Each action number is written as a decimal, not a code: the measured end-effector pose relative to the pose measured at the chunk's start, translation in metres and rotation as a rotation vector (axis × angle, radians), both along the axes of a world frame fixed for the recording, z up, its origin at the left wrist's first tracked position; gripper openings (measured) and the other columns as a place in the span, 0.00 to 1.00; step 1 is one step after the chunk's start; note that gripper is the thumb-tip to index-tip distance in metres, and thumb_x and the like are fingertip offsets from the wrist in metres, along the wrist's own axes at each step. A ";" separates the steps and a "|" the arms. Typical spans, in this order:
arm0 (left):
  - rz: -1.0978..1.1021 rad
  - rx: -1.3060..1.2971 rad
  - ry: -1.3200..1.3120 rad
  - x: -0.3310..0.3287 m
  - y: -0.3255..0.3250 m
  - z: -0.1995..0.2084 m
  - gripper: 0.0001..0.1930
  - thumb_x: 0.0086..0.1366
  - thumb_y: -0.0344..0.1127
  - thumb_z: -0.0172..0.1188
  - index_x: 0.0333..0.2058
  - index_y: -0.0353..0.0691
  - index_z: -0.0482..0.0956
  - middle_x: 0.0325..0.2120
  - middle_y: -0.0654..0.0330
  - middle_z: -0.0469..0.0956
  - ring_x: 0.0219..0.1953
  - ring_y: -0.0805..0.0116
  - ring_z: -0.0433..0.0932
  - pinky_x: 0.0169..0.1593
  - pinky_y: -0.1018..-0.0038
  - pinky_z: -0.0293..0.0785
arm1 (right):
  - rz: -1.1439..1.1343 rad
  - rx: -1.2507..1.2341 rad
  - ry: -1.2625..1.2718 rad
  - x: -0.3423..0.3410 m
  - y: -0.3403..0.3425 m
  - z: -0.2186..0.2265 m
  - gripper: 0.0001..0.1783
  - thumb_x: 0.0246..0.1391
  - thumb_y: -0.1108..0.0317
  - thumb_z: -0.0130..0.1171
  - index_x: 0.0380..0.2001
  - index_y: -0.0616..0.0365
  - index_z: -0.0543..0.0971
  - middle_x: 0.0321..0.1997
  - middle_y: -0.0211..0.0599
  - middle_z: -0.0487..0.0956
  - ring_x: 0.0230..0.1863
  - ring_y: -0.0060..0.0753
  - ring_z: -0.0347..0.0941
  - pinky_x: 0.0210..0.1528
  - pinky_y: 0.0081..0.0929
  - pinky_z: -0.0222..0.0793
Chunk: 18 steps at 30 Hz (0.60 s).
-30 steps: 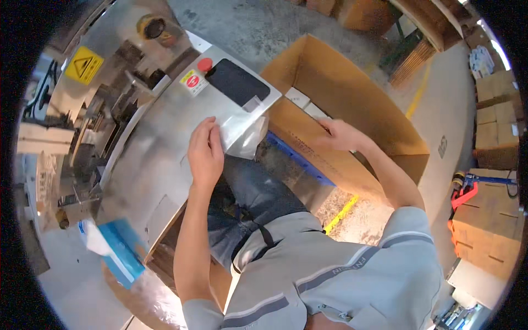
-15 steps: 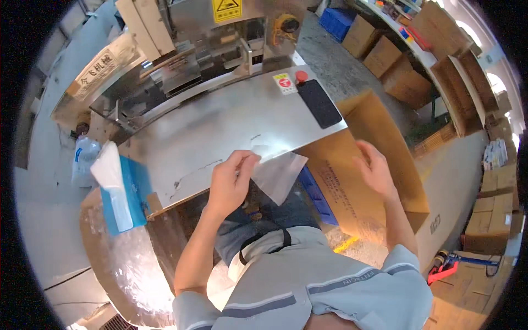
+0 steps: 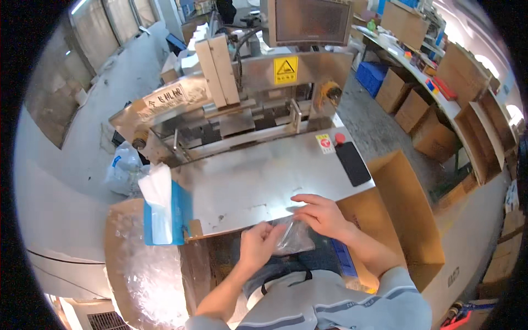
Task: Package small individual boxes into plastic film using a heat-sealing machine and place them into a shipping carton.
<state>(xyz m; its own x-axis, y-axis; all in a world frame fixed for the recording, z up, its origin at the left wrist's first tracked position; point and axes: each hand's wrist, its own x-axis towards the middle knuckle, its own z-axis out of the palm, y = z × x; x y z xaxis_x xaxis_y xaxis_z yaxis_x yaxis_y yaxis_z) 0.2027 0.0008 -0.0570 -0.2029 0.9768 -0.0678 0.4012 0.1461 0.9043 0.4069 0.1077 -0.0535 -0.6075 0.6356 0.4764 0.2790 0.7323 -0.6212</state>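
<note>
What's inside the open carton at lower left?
The carton shows shiny, crumpled clear plastic at its mouth. Whatever lies beneath that layer is covered.

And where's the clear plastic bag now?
In the head view's lower middle, the clear plastic bag is between the left hand and right hand, by the metal tabletop's near edge.

A clear plastic bag (image 3: 297,241) hangs from the fingers (image 3: 263,228).
</note>
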 end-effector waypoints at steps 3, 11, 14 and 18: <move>0.090 -0.101 -0.106 -0.008 -0.004 -0.024 0.16 0.67 0.40 0.66 0.31 0.31 0.80 0.15 0.61 0.75 0.18 0.78 0.72 0.24 0.75 0.68 | 0.033 0.076 0.076 -0.012 -0.002 -0.007 0.07 0.50 0.67 0.69 0.29 0.57 0.82 0.41 0.36 0.82 0.43 0.41 0.79 0.44 0.35 0.77; -0.330 0.391 0.231 -0.010 0.011 0.010 0.21 0.59 0.31 0.68 0.52 0.38 0.78 0.44 0.50 0.82 0.40 0.51 0.83 0.39 0.63 0.79 | 0.206 0.098 -0.213 -0.018 0.000 -0.033 0.07 0.50 0.65 0.66 0.29 0.55 0.82 0.30 0.37 0.80 0.37 0.43 0.77 0.44 0.40 0.73; -0.433 0.205 0.247 -0.018 0.029 0.014 0.18 0.61 0.34 0.67 0.50 0.41 0.79 0.41 0.50 0.83 0.38 0.49 0.82 0.39 0.63 0.79 | 0.206 0.075 -0.233 -0.023 0.001 -0.029 0.07 0.50 0.64 0.66 0.29 0.55 0.83 0.30 0.37 0.80 0.38 0.44 0.77 0.46 0.41 0.72; -0.539 0.008 0.263 -0.034 0.034 -0.011 0.11 0.60 0.37 0.68 0.41 0.43 0.83 0.34 0.54 0.83 0.32 0.51 0.82 0.37 0.62 0.78 | 0.240 -0.011 -0.317 -0.021 0.004 -0.033 0.07 0.51 0.63 0.65 0.30 0.54 0.84 0.31 0.38 0.81 0.40 0.44 0.77 0.47 0.42 0.72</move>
<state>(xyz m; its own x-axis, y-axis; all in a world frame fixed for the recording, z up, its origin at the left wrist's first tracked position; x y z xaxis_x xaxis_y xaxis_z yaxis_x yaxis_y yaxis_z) 0.1691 0.0350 -0.0681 0.3120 0.9471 -0.0750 0.6278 -0.1462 0.7645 0.3855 0.1114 -0.0865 -0.8555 0.4613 0.2354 0.2797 0.7941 -0.5395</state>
